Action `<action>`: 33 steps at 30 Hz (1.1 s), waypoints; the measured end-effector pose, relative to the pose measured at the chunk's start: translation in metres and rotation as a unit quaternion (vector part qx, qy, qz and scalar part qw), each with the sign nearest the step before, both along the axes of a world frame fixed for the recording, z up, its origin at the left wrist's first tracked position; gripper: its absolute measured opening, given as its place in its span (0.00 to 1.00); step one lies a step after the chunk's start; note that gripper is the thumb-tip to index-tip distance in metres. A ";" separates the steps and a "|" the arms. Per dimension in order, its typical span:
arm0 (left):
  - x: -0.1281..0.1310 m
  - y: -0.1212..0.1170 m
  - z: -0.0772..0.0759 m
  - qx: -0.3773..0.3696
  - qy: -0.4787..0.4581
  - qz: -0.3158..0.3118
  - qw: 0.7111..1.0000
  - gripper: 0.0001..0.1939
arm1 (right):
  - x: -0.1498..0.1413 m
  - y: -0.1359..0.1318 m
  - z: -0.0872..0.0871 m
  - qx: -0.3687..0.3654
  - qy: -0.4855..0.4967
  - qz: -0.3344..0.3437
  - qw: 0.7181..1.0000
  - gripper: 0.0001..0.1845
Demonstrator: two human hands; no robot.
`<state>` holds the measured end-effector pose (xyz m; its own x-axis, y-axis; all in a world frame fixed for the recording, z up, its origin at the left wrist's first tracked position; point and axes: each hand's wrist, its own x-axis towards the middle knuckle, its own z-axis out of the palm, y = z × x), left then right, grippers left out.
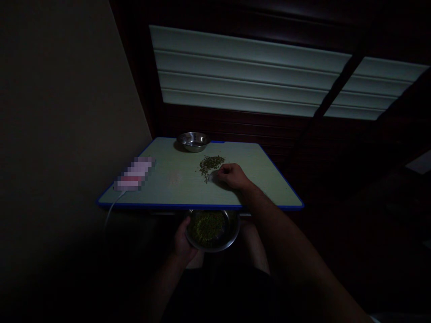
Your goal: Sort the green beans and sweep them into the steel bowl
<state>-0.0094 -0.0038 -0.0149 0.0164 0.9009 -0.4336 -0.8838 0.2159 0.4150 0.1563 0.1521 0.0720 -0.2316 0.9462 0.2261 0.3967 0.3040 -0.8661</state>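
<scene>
My left hand [183,242] grips the left rim of a metal bowl [232,240] below the table's front edge. Inside that bowl lie many small green grains [207,226], perhaps beans or seeds. Over the table, my right hand [232,176] is closed in a pinch on a small pale, see-through piece [212,176] whose kind I cannot make out. That piece touches or nearly touches the near side of a loose heap of similar green grains [211,164] spread on the tabletop.
A second metal bowl [193,141] stands at the back left of the pale, blue-edged table [262,179]. On the left lies a blurred-out phone-like object [134,174] with a white cable [110,211]. A wall [77,112] borders the left side; slatted dark-framed panels stand behind.
</scene>
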 end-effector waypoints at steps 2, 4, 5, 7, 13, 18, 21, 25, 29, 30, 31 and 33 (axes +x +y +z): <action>0.000 0.000 -0.001 0.003 -0.004 0.000 1.000 0.12 | 0.000 0.000 0.000 0.013 -0.007 0.000 1.000 0.08; 0.000 0.000 -0.001 0.005 -0.004 0.000 1.000 0.12 | -0.001 0.000 0.001 0.020 -0.010 -0.001 1.000 0.08; 0.000 0.000 -0.001 0.003 -0.003 0.001 1.000 0.12 | -0.001 0.001 0.001 0.021 -0.011 -0.002 1.000 0.08; 0.001 0.000 0.000 -0.009 0.006 0.005 1.000 0.12 | 0.000 0.001 0.000 0.023 -0.014 -0.002 1.000 0.08; 0.002 -0.001 0.005 -0.024 0.018 0.013 0.999 0.12 | 0.001 0.001 0.001 0.025 -0.006 0.020 0.999 0.08; 0.001 0.000 0.002 -0.015 0.020 0.005 1.000 0.12 | 0.001 -0.001 0.003 0.007 0.018 0.024 1.000 0.08; 0.000 0.001 -0.001 -0.004 0.012 -0.004 1.000 0.12 | 0.001 -0.001 0.002 -0.012 0.029 0.019 0.999 0.08; -0.001 0.000 -0.004 0.009 0.002 -0.004 1.000 0.12 | 0.001 -0.001 0.001 -0.026 0.029 0.029 0.999 0.08; 0.000 0.000 -0.004 0.001 0.010 0.002 1.000 0.11 | 0.002 -0.001 0.000 -0.026 0.014 0.030 0.999 0.09; 0.000 0.001 -0.004 -0.002 0.011 0.003 1.000 0.11 | 0.002 0.000 0.000 -0.023 0.010 0.025 0.999 0.09; 0.000 0.001 -0.003 -0.003 0.010 0.003 1.000 0.11 | 0.001 0.000 0.000 -0.020 0.006 0.020 1.000 0.09; 0.000 0.001 -0.003 -0.001 0.008 0.002 1.000 0.11 | 0.001 0.001 -0.001 -0.007 0.000 0.011 1.000 0.08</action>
<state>-0.0090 -0.0031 -0.0178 0.0064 0.8997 -0.4365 -0.8782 0.2138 0.4278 0.1578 0.1534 0.0707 -0.2515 0.9442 0.2128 0.3904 0.3001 -0.8704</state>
